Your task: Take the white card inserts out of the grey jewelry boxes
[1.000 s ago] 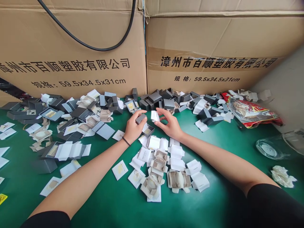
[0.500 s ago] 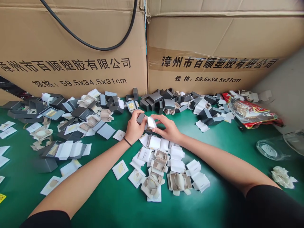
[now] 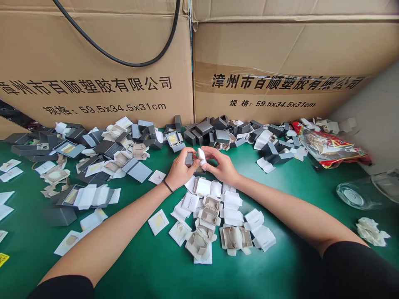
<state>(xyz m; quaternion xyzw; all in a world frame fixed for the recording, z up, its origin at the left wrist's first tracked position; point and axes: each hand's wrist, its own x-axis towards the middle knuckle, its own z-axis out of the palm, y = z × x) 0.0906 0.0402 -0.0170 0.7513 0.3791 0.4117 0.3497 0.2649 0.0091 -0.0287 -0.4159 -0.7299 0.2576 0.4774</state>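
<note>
My left hand (image 3: 181, 167) is closed around a small dark grey box (image 3: 188, 159) at the middle of the green table. Close beside it, my right hand (image 3: 220, 164) pinches a white folded card insert (image 3: 202, 156) between thumb and fingers. The insert stands tilted right by the box, and the left thumb comes up against its lower edge. Part of the box is hidden behind the left fingers. Below the hands lies a spread of white and grey-brown card inserts (image 3: 210, 211), some printed with lettering.
Dark grey boxes (image 3: 204, 127) and torn inserts pile along two large cartons (image 3: 124, 93). A red and clear food bag (image 3: 330, 145), a clear plastic container (image 3: 352, 195) and crumpled tissue (image 3: 372, 231) lie at right. A black cable (image 3: 137, 64) hangs above.
The white insert has turned more upright and shifted slightly right, away from the box. My left hand has rolled a little, so the box sits more upright.
</note>
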